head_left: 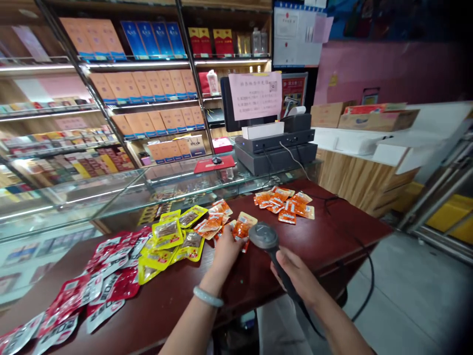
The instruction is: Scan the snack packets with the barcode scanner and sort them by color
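My right hand [293,271] is wrapped round the handle of a grey barcode scanner [263,236], whose head points toward the orange packets. Its cord trails down below my wrist. My left hand [228,249], with a pale bangle on the wrist, is closed on a small orange snack packet [244,224]. Just behind that hand lies a small pile of orange packets [212,222]. To its left are yellow snack packets [166,234], and farther left, red and silver snack pouches [107,268]. A second group of orange packets [284,202] lies beyond the scanner.
The dark red table [343,224] adjoins a glass display counter [173,185]. A cash register [275,153] and a monitor with a pink notice [254,96] stand at the back. A black cable [371,268] hangs off the table's right side. Boxed goods fill the shelves behind.
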A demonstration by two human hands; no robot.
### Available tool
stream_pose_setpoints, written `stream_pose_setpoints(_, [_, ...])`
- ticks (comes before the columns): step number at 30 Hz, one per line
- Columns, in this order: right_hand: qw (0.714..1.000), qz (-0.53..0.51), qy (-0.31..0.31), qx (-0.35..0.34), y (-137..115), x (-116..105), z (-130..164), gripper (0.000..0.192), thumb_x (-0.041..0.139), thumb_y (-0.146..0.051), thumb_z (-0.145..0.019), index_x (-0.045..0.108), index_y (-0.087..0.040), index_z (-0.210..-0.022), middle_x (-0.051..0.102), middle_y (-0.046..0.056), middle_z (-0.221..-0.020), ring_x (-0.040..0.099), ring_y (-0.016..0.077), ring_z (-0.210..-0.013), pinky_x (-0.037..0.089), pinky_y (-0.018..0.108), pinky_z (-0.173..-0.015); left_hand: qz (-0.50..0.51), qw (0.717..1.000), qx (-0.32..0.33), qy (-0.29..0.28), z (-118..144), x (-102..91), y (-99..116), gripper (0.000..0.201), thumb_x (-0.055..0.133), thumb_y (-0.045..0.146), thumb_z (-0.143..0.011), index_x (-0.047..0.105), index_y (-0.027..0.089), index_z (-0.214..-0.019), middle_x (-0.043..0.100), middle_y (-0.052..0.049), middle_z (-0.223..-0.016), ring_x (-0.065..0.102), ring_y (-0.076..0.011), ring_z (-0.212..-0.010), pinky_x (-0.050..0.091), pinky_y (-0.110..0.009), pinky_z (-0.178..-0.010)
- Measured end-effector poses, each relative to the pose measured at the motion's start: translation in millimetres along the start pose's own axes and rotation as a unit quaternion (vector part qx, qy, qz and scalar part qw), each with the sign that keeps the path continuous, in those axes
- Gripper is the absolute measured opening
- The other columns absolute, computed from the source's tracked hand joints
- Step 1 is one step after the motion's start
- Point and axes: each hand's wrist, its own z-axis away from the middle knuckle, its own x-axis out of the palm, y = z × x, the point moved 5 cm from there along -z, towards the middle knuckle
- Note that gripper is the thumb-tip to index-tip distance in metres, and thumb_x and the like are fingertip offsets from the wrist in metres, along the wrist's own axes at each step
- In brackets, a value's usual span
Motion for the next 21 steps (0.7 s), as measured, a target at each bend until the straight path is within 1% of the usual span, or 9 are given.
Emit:
stream_pose_setpoints(3, [0.999, 0.023, -0.027, 0.002, 2, 8, -8, 0.055, 0.059, -0.075, -0.081, 0.054, -0.021, -0.091, 0.046, -0.007, -0.058, 0.037, 0.006, -0.042, 0.029, 0.017, -0.039, -0.019, 0.998, -0.042, 0.046, -11, -27.4, -22, 0.06, 0.069, 0.046, -0.081, 0.048, 0.015, -0.128, 0.07, -0.019, -0.115, 0.068, -0.0309, -0.103, 0.047, -0.035, -0.081])
stream_pose_setpoints(6, [0.999, 0.029, -0.038, -0.003, 1, 13, -18, 0.056, 0.058, -0.076, -0.081, 0.054, -0.021, -0.091, 0.047, -0.008, -0.057, 0.037, 0.0063, -0.041, 0.03, 0.018, -0.039, -0.048, 0.995, -0.042, 0.08, -24, -51.3, -33, 0.06, 0.065, 0.045, -0.084, 0.047, 0.015, -0.133, 0.069, -0.019, -0.118, 0.067, -0.0311, -0.107, 0.048, -0.037, -0.084])
stream_pose_setpoints(8, [0.999, 0.029, -0.043, -0.008, -2, 15, -25, 0.054, 0.057, -0.075, -0.082, 0.052, -0.021, -0.088, 0.048, -0.008, -0.057, 0.038, 0.0062, -0.041, 0.031, 0.018, -0.039, -0.111, 0.985, -0.028, 0.128, -27, -64.8, -32, 0.062, 0.064, 0.044, -0.084, 0.048, 0.012, -0.135, 0.065, -0.021, -0.123, 0.063, -0.0326, -0.113, 0.047, -0.04, -0.091])
stream_pose_setpoints(11, [0.998, 0.032, -0.049, -0.018, -9, 14, -35, 0.053, 0.057, -0.073, -0.083, 0.05, -0.021, -0.085, 0.051, -0.008, -0.059, 0.04, 0.006, -0.04, 0.033, 0.018, -0.039, -0.216, 0.95, -0.001, 0.227, -25, -75.5, -17, 0.065, 0.063, 0.045, -0.083, 0.051, 0.01, -0.137, 0.058, -0.024, -0.132, 0.053, -0.0379, -0.122, 0.042, -0.047, -0.1])
stream_pose_setpoints(12, [0.998, 0.03, -0.047, -0.022, -10, 12, -37, 0.052, 0.057, -0.073, -0.084, 0.05, -0.021, -0.086, 0.051, -0.008, -0.059, 0.04, 0.006, -0.041, 0.034, 0.018, -0.04, -0.231, 0.943, 0.011, 0.241, -24, -73.8, -10, 0.064, 0.063, 0.046, -0.084, 0.052, 0.011, -0.137, 0.057, -0.023, -0.132, 0.052, -0.0389, -0.122, 0.041, -0.048, -0.101])
stream_pose_setpoints(13, [0.998, 0.027, -0.043, -0.027, -12, 9, -39, 0.051, 0.057, -0.072, -0.085, 0.05, -0.021, -0.086, 0.052, -0.008, -0.059, 0.041, 0.006, -0.041, 0.034, 0.017, -0.04, -0.234, 0.942, 0.027, 0.238, -26, -69.0, -2, 0.062, 0.063, 0.046, -0.084, 0.054, 0.013, -0.136, 0.058, -0.022, -0.132, 0.052, -0.0387, -0.121, 0.041, -0.049, -0.101])
stream_pose_setpoints(14, [0.999, 0.024, -0.037, -0.031, -13, 5, -40, 0.051, 0.056, -0.072, -0.085, 0.05, -0.021, -0.086, 0.051, -0.008, -0.059, 0.04, 0.0059, -0.041, 0.034, 0.017, -0.04, -0.229, 0.947, 0.048, 0.22, -29, -61.1, 6, 0.059, 0.062, 0.047, -0.084, 0.057, 0.016, -0.134, 0.059, -0.02, -0.13, 0.052, -0.0376, -0.12, 0.041, -0.048, -0.101])
stream_pose_setpoints(18, [1.0, 0.018, -0.002, -0.025, -12, -17, -44, 0.052, 0.055, -0.073, -0.085, 0.052, -0.021, -0.088, 0.051, -0.008, -0.058, 0.04, 0.0057, -0.04, 0.031, 0.017, -0.039, -0.188, 0.969, 0.127, 0.096, -57, -12.9, 46, 0.048, 0.063, 0.048, -0.085, 0.066, 0.022, -0.124, 0.065, -0.014, -0.123, 0.056, -0.0311, -0.117, 0.04, -0.041, -0.103])
stream_pose_setpoints(21, [0.999, 0.014, 0.027, -0.014, -11, -34, -46, 0.055, 0.056, -0.074, -0.083, 0.054, -0.021, -0.093, 0.05, -0.008, -0.057, 0.039, 0.006, -0.039, 0.032, 0.017, -0.038, -0.173, 0.971, 0.16, 0.033, -85, 23.4, 76, 0.047, 0.062, 0.048, -0.087, 0.066, 0.021, -0.125, 0.066, -0.013, -0.123, 0.058, -0.0289, -0.116, 0.041, -0.037, -0.102])
